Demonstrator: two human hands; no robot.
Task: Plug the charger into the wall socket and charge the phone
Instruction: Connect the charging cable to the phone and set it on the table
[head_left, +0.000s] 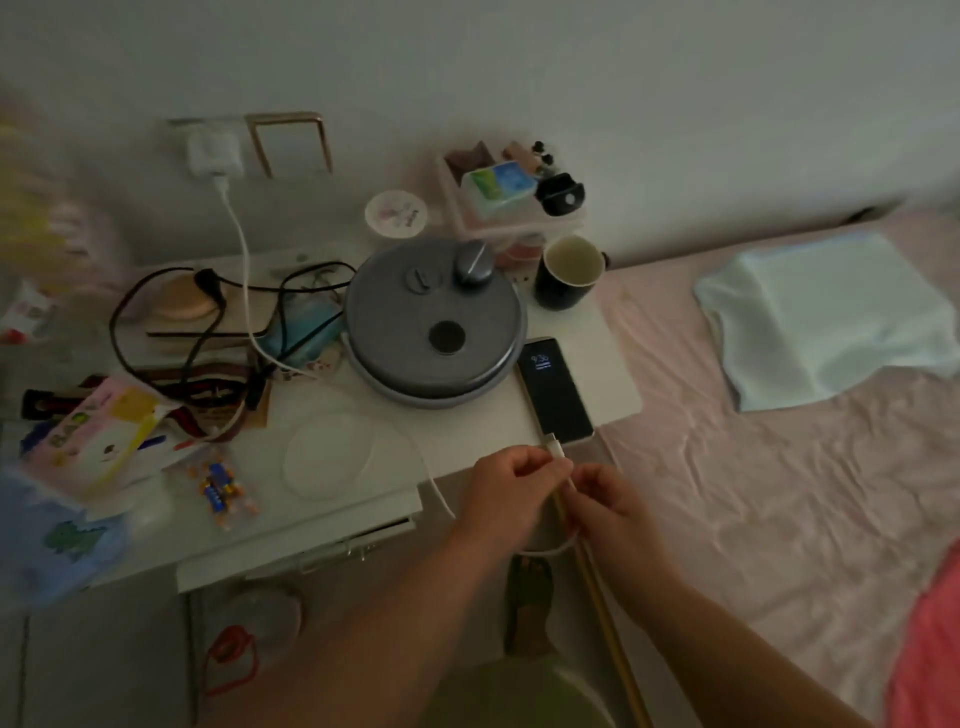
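Note:
A white charger (214, 152) sits plugged into the wall socket (179, 130) at the upper left. Its white cable (243, 260) runs down over the bedside table to the near edge. A dark phone (553, 389) lies on the table's right side with its screen lit. The cable's white connector (554, 446) is at the phone's near end and looks inserted. My left hand (511, 486) pinches the cable just behind the connector. My right hand (615, 501) grips the cable a little lower, close beside the left.
A round grey appliance (434, 325) sits beside the phone, a dark mug (569, 273) behind it. Black cords (156, 322), packets (98, 431) and a pink storage box (511, 202) crowd the white table (618, 364). A bed with a pink sheet (753, 467) and folded pale cloth (826, 317) lies right.

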